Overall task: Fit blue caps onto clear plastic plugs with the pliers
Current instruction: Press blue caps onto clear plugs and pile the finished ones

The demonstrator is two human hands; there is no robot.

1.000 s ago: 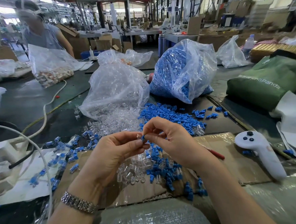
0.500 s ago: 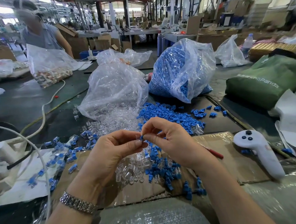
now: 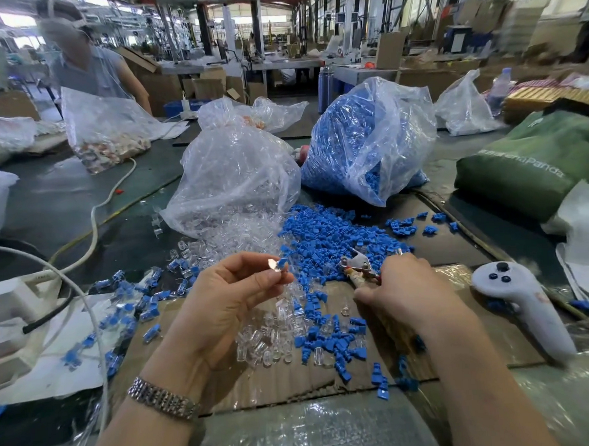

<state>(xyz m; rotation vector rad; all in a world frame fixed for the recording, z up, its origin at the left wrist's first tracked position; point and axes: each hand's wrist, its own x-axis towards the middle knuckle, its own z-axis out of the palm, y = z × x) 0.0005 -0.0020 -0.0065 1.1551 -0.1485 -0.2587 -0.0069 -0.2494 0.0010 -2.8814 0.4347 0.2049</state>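
— Now, pinching what in the left hand (image 3: 222,301)?

— Pinching a clear plastic plug (image 3: 272,264) with a blue cap (image 3: 282,262) at its end, thumb and forefinger closed on it, the other fingers curling loosely below. Holding it up above the cardboard sheet (image 3: 328,378), apart from the right hand (image 3: 402,292).

— And gripping anything on the right?

— Yes, curling round the handles of the pliers (image 3: 356,265), knuckles up. Pointing the metal head away and to the left, over the edge of the loose blue caps (image 3: 327,231). Cannot tell how wide the jaws are standing.

— Lying under the hands?

— Sitting between the two wrists, a small mixed heap of clear plugs (image 3: 268,343) and blue pieces on the cardboard. Lying left of the left hand, more capped plugs (image 3: 134,309), scattered.

— Holding what, the bags beyond?

— Sagging beyond the left hand, a clear bag (image 3: 232,178) spilling clear plugs from its mouth. Standing beyond the right hand, a second bag (image 3: 370,137) bulging with blue caps, spilling them forward too.

— Lying anywhere near, other things?

— Resting right of the right hand, a white controller (image 3: 526,306); further out that way, a green bag (image 3: 528,162).
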